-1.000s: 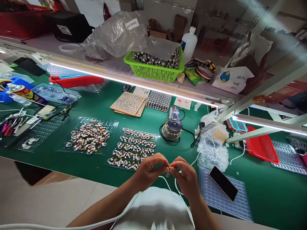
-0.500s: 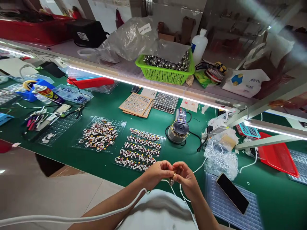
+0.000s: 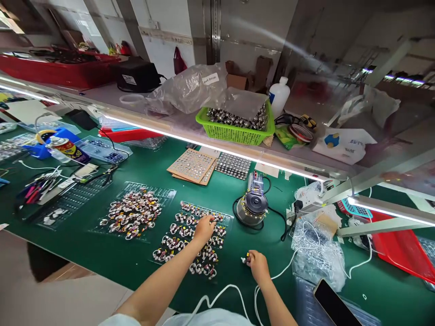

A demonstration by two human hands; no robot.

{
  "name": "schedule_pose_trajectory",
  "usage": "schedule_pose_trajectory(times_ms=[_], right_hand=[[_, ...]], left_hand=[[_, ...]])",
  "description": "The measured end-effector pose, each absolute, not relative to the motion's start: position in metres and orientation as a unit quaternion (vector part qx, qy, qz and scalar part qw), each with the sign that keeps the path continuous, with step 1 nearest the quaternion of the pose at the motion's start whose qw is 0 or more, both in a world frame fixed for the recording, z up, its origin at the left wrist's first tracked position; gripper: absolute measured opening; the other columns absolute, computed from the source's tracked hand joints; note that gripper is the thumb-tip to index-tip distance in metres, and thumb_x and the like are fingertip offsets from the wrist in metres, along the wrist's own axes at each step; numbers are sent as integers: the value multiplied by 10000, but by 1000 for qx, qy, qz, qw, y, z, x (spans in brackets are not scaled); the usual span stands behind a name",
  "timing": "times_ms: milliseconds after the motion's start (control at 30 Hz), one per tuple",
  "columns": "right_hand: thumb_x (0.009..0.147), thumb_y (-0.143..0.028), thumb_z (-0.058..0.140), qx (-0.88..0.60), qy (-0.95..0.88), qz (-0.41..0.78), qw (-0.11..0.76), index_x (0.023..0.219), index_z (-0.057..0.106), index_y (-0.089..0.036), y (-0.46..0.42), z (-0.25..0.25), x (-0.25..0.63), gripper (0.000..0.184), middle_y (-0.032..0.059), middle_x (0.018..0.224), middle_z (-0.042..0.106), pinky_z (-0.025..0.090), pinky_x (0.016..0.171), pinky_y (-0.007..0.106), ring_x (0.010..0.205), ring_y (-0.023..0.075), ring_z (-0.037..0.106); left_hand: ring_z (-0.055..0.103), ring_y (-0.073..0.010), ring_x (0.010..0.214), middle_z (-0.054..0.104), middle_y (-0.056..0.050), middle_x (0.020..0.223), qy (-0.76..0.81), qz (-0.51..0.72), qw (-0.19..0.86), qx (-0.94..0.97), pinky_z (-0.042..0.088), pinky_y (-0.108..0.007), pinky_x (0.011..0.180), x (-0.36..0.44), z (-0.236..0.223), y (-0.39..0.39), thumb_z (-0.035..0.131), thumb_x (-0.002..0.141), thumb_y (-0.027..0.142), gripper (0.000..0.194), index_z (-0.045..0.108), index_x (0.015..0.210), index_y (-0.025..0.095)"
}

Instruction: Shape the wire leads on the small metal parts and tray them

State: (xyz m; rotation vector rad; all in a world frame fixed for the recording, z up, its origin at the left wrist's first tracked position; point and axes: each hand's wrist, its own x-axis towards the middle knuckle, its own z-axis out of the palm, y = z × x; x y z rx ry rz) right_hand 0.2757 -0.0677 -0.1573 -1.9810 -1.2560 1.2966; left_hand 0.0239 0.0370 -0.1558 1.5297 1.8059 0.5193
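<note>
My left hand (image 3: 204, 230) reaches over the right-hand clear tray, its fingertips pinched among the rows of small parts with white wire loops (image 3: 178, 243). Whatever lies between those fingertips is hidden. Off the tray's right side, just above the green table, my right hand (image 3: 258, 266) is closed on a small wired part (image 3: 244, 260) with white and yellow bits. A second clear tray (image 3: 166, 194), to the left, carries a loose heap of similar wired parts (image 3: 136, 210).
Behind the hands stands a round device (image 3: 252, 209) with a black top and cable. Brown boards (image 3: 191, 165) lie farther back. At right are a bagged bundle (image 3: 317, 253) and a phone (image 3: 336, 304). A lit shelf (image 3: 163, 115) with a green basket (image 3: 234, 132) overhangs the table (image 3: 112, 253).
My hands have come apart from their meeting place near my body. The left has reached forward over the tray; the right has moved forward with the small part. The view has tilted up.
</note>
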Motion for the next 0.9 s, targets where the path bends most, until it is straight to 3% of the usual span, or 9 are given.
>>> schedule_pose_trajectory(times_ms=[100, 200, 333, 400, 533, 633, 800, 900], right_hand=[[818, -316, 539, -751, -485, 410, 177, 1231, 647, -135, -63, -152, 276, 463, 166, 902, 710, 471, 738, 363, 851, 301, 689], [827, -291, 510, -752, -511, 374, 184, 1343, 562, -161, -62, -139, 275, 535, 161, 1005, 689, 475, 767, 371, 895, 301, 679], [772, -433, 604, -717, -413, 408, 387, 1073, 709, -209, -46, -117, 283, 390, 78, 826, 707, 508, 670, 364, 731, 266, 661], [754, -498, 623, -717, -353, 406, 444, 993, 706, -195, -29, -107, 292, 395, 58, 785, 698, 499, 600, 333, 674, 236, 638], [785, -550, 609, -743, -291, 384, 464, 992, 667, -157, 15, -97, 314, 448, 61, 831, 683, 440, 498, 263, 663, 185, 608], [801, -524, 650, -750, -258, 420, 441, 856, 666, -120, 48, -95, 327, 408, 42, 725, 642, 388, 416, 240, 531, 134, 544], [937, -338, 578, -721, -254, 478, 432, 936, 626, -141, 75, -86, 334, 203, 2, 828, 637, 508, 553, 236, 620, 101, 593], [884, -393, 622, -675, -277, 497, 470, 823, 632, -130, 70, -71, 326, 270, -12, 693, 599, 451, 506, 233, 559, 106, 540]], left_hand=[[518, -262, 1141, 628, -98, 1085, 679, 156, 314, 644, 360, -390, 1019, 24, -157, 66, 584, 847, 187, 146, 659, 971, 171], [533, -260, 1132, 634, -81, 1086, 657, 101, 297, 685, 384, -442, 1004, 32, -160, 82, 618, 860, 241, 141, 659, 967, 158], [591, -239, 1061, 626, -82, 1145, 644, 29, 292, 707, 468, -473, 931, 39, -168, 95, 592, 907, 326, 247, 623, 1069, 142], [609, -231, 1031, 627, -85, 1149, 643, 8, 297, 706, 499, -456, 898, 41, -171, 99, 586, 913, 332, 270, 612, 1105, 144], [628, -213, 960, 656, -68, 1045, 648, 6, 321, 691, 501, -432, 870, 43, -172, 103, 594, 906, 322, 225, 631, 1024, 134], [628, -238, 930, 676, -81, 911, 654, 47, 345, 672, 460, -398, 862, 44, -164, 101, 594, 867, 235, 99, 643, 878, 149], [628, -264, 886, 678, -83, 833, 652, 169, 407, 617, 447, -367, 829, 43, -138, 87, 557, 818, 251, 103, 614, 776, 176], [640, -240, 864, 689, -69, 831, 628, 253, 463, 572, 477, -338, 819, 42, -118, 71, 561, 819, 362, 201, 612, 793, 169]])
